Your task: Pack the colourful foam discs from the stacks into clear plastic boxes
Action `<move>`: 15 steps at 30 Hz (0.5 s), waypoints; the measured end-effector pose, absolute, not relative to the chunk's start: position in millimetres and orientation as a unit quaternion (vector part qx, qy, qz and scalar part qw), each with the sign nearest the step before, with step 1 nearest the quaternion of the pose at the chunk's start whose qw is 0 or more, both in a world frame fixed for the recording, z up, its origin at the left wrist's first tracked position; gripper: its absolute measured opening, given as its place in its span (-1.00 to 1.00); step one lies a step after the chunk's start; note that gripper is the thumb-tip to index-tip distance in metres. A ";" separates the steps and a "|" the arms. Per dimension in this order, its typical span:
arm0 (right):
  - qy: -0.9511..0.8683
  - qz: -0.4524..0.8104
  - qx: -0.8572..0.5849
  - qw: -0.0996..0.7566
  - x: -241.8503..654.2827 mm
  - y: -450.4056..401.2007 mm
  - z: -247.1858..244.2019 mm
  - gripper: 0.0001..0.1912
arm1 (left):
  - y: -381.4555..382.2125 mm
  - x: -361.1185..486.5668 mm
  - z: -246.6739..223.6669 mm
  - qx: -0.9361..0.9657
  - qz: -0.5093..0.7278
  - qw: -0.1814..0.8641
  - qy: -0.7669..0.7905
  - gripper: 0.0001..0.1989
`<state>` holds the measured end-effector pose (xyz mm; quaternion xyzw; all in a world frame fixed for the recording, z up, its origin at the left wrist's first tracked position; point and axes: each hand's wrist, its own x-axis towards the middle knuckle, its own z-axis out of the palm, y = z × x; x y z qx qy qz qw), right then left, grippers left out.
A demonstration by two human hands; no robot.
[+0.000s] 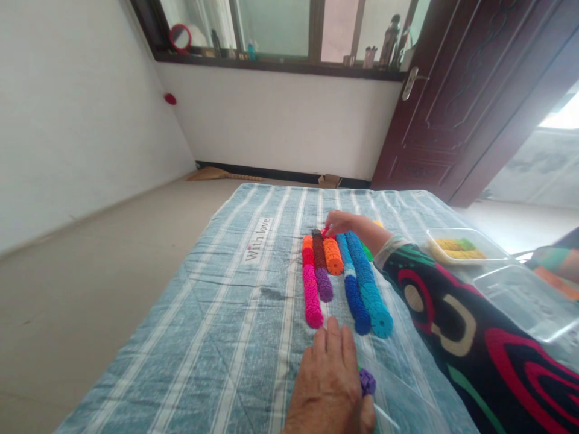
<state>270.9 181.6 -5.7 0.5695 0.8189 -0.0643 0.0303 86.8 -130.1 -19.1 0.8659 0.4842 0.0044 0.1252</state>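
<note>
My left hand (325, 386) is at the bottom centre, back upward, its fingers close together. A purple piece (367, 381) with a bit of green shows between its forefinger side and thumb, partly hidden. Clear plastic (407, 392) lies beside it. Just beyond my fingertips, rows of stacked round pieces lie side by side: a pink and red row (311, 289), a brown and purple row (322, 271), a shorter orange row (333, 258), a light and dark blue row (355, 295) and a long blue row (373, 295). My right hand is not in view.
Another person's hand (337, 222), in a patterned sleeve, touches a red piece at the orange row's far end. On the right are a clear container (470, 260) with yellow and green pieces and another clear container (520, 301). Striped cloth (217, 301) covers the surface.
</note>
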 end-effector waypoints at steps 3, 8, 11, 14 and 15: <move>0.805 -0.096 0.583 0.051 269.2 179.2 1.3 -0.66 | -130.0 86.5 -19.8 0.868 0.006 0.124 0.482 -0.20; 0.788 -0.128 0.598 0.064 266.4 174.9 10.8 -0.64 | -130.2 85.6 -20.8 0.869 0.007 0.123 0.479 -0.20; 0.783 -0.139 0.603 0.063 265.2 171.6 14.7 -0.63 | -130.2 84.9 -22.7 0.872 0.014 0.116 0.475 -0.21; 0.783 -0.146 0.601 0.063 264.2 166.5 19.2 -0.62 | -129.9 84.7 -23.7 0.875 0.015 0.109 0.471 -0.21; 0.784 -0.148 0.600 0.064 264.0 164.5 20.7 -0.63 | -129.7 84.7 -23.8 0.875 0.015 0.107 0.471 -0.20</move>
